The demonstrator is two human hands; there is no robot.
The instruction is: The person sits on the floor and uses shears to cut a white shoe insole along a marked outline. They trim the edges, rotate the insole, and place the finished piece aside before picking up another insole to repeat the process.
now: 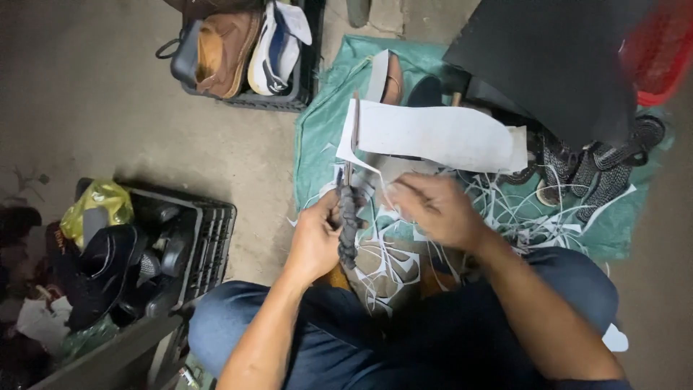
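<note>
My left hand (315,238) grips a pair of scissors (349,209) with cord-wrapped handles, blades pointing up along the left edge of a white sheet (440,135). My right hand (437,208) pinches the lower edge of that sheet just right of the blades. The sheet is a long, curved piece held above a green cloth (321,130). Thin white offcut strips (505,209) lie scattered under and around both hands. My knees in blue trousers (325,339) fill the bottom of the view.
A black crate (289,97) at the top holds a brown shoe and a white sneaker. A second black crate (209,238) at the left holds dark shoes and a yellow bag. A large black sheet (556,58), a red basket (660,50) and woven dark shoes (599,170) lie at the upper right.
</note>
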